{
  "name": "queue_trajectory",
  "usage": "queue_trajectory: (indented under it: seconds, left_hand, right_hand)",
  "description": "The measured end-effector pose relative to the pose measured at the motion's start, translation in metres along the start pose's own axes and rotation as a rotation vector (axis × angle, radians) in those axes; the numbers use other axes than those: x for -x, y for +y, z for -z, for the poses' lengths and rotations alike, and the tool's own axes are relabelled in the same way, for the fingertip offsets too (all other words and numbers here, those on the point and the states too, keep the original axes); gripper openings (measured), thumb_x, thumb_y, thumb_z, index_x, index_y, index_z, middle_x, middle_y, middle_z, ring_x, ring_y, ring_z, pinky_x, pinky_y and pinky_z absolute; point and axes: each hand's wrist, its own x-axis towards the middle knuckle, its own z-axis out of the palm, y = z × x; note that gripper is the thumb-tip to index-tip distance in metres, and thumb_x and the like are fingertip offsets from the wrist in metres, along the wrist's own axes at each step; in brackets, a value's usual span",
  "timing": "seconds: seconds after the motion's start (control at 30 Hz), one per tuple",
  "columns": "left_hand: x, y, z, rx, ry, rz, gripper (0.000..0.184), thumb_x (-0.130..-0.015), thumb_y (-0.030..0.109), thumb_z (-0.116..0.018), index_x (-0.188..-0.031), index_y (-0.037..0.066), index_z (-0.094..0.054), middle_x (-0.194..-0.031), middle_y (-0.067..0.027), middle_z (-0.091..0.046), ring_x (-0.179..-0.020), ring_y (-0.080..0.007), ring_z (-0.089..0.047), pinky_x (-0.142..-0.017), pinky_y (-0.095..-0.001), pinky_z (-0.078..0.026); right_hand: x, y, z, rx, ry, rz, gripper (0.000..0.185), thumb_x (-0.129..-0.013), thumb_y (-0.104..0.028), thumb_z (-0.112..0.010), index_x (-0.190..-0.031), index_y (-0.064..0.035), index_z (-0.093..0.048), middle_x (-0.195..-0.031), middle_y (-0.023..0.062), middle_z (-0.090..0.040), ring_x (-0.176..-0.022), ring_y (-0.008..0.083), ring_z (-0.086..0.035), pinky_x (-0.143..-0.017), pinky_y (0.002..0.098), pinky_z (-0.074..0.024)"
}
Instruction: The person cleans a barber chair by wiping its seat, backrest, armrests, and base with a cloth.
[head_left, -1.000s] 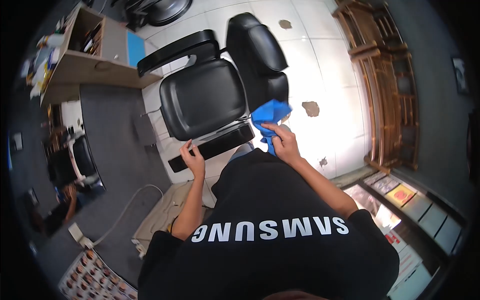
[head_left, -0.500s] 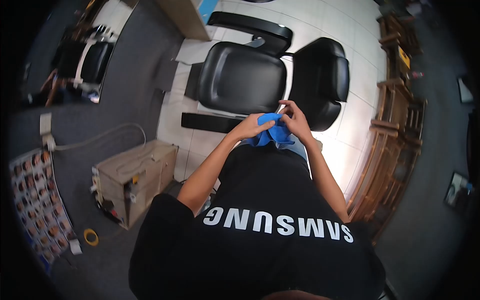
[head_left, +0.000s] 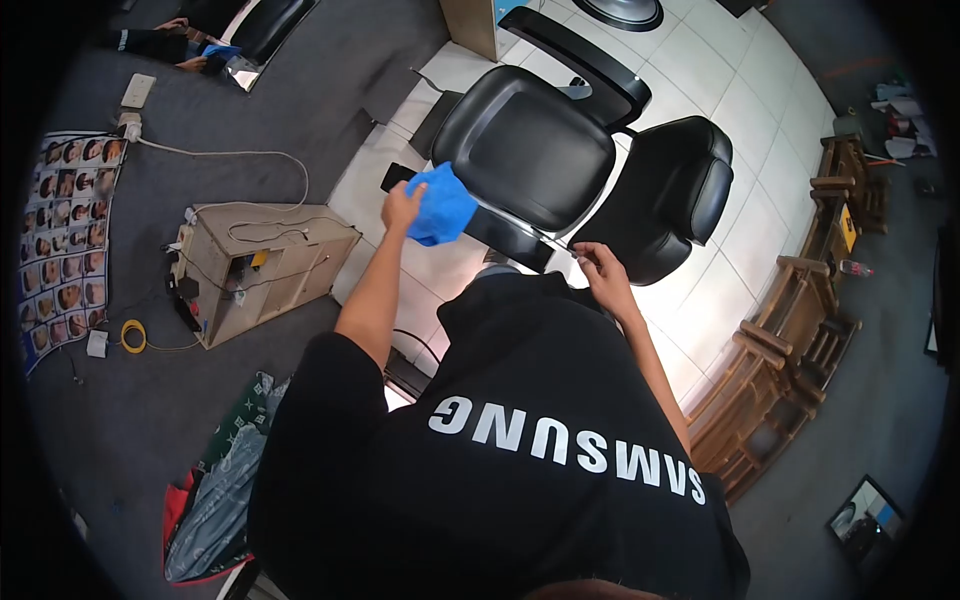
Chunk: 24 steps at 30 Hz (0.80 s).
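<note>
My left hand (head_left: 401, 208) is closed on a blue cloth (head_left: 444, 210), which hangs spread over the near armrest (head_left: 510, 238) of a black barber chair (head_left: 525, 145). My right hand (head_left: 606, 278) is near the chair's backrest (head_left: 655, 190), its fingers pinched together. A thin, light-coloured stick-like tool (head_left: 560, 246) extends from those fingertips towards the seat; its exact kind is too small to make out. Part of the armrest is hidden behind the cloth.
A wooden cabinet (head_left: 270, 265) with cables on it stands at the left, below a wall socket (head_left: 139, 91). A poster of hairstyles (head_left: 70, 235) hangs farther left. Wooden benches (head_left: 770, 375) line the right side. Folded grey fabric (head_left: 222, 500) lies lower left.
Both hands were together at the cloth. My left hand has carried it leftwards and it now hangs spread out. My right hand has come away from it, and the view has shifted.
</note>
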Motion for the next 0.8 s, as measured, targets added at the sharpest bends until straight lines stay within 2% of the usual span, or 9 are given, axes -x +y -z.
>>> queue_trajectory:
  seconds: [0.07,0.17,0.23,0.37,0.47,0.57,0.67,0.73,0.8]
  left_hand:
    - [0.0,0.0,0.02,-0.105,0.095,0.081,0.058,-0.09,0.06,-0.07,-0.119,0.01,-0.071,-0.113,-0.0182,-0.075,-0.107,-0.0396,-0.071,-0.088,-0.0514,-0.055]
    - [0.009,0.013,0.051,-0.156,0.023,0.245,0.064,-0.087,0.059,-0.074,-0.13,0.013,-0.065,-0.123,-0.0184,-0.07,-0.118,-0.0377,-0.065,-0.099,-0.0486,-0.05]
    - [0.016,0.002,0.043,-0.272,0.2,0.231,0.069,-0.084,0.056,-0.078,-0.137,0.014,-0.06,-0.129,-0.0191,-0.064,-0.125,-0.0378,-0.058,-0.106,-0.048,-0.045]
    - [0.029,0.002,0.028,-0.265,0.343,0.246,0.08,-0.081,0.043,-0.085,-0.146,0.014,-0.048,-0.138,-0.0189,-0.05,-0.133,-0.0378,-0.045,-0.116,-0.0476,-0.034]
    - [0.033,0.001,0.028,-0.388,0.201,-0.151,0.084,-0.079,0.036,-0.087,-0.149,0.015,-0.045,-0.144,-0.018,-0.048,-0.137,-0.0366,-0.045,-0.116,-0.0485,-0.033]
    - [0.036,0.022,0.059,-0.617,-0.005,-0.712,0.095,-0.077,0.034,-0.088,-0.156,0.014,-0.038,-0.151,-0.0157,-0.045,-0.142,-0.0361,-0.041,-0.121,-0.0502,-0.028]
    - [0.024,0.03,0.066,-0.762,-0.211,-1.001,0.103,-0.076,0.04,-0.088,-0.159,0.014,-0.033,-0.155,-0.0142,-0.044,-0.146,-0.0365,-0.038,-0.125,-0.0521,-0.022]
    - [0.004,0.02,0.051,-0.677,-0.207,-1.116,0.105,-0.077,0.05,-0.085,-0.16,0.012,-0.032,-0.152,-0.0163,-0.046,-0.145,-0.0382,-0.038,-0.123,-0.053,-0.025]
    - [-0.014,0.017,0.041,-0.667,-0.247,-1.201,0.107,-0.078,0.06,-0.08,-0.159,0.009,-0.032,-0.147,-0.0181,-0.049,-0.142,-0.0387,-0.04,-0.121,-0.0537,-0.027]
  right_hand:
    - [0.005,-0.003,0.006,0.015,-0.031,0.014,0.027,-0.1,-0.013,-0.057,-0.123,-0.0002,-0.065,-0.117,0.014,-0.069,-0.103,0.0254,-0.069,-0.089,0.0361,-0.0533]
    - [0.011,-0.004,0.011,0.004,-0.056,0.013,0.027,-0.101,-0.013,-0.056,-0.123,-0.0002,-0.065,-0.115,0.0126,-0.07,-0.099,0.0227,-0.069,-0.087,0.035,-0.0529]
    - [0.015,0.001,0.01,-0.001,-0.067,0.016,0.027,-0.103,-0.015,-0.057,-0.124,-0.0002,-0.066,-0.112,0.0101,-0.072,-0.096,0.0172,-0.068,-0.086,0.0321,-0.0522]
    - [0.023,0.016,0.001,0.013,-0.115,0.025,0.027,-0.103,-0.016,-0.056,-0.123,-0.0005,-0.066,-0.111,0.0122,-0.072,-0.095,0.0212,-0.069,-0.086,0.0342,-0.0528]
    - [0.023,0.021,-0.011,0.037,-0.142,0.037,0.028,-0.101,-0.016,-0.055,-0.122,-0.0006,-0.066,-0.109,0.0156,-0.071,-0.092,0.0266,-0.07,-0.084,0.0375,-0.0531]
    - [0.023,0.019,-0.022,0.067,-0.155,0.033,0.028,-0.102,-0.017,-0.055,-0.122,-0.0011,-0.067,-0.108,0.0165,-0.071,-0.092,0.0283,-0.07,-0.084,0.0382,-0.0534]
    - [0.015,0.018,-0.039,0.072,-0.131,0.051,0.028,-0.102,-0.017,-0.055,-0.121,-0.0009,-0.067,-0.109,0.0176,-0.071,-0.092,0.0297,-0.07,-0.084,0.0389,-0.0537]
    - [0.006,0.018,-0.054,0.092,-0.082,0.073,0.028,-0.103,-0.017,-0.055,-0.122,-0.0005,-0.067,-0.109,0.018,-0.071,-0.092,0.0303,-0.07,-0.084,0.0395,-0.0539]
    - [-0.003,0.015,-0.068,0.104,-0.056,0.01,0.027,-0.103,-0.016,-0.055,-0.123,-0.0005,-0.066,-0.11,0.015,-0.072,-0.097,0.0246,-0.07,-0.088,0.0359,-0.0535]
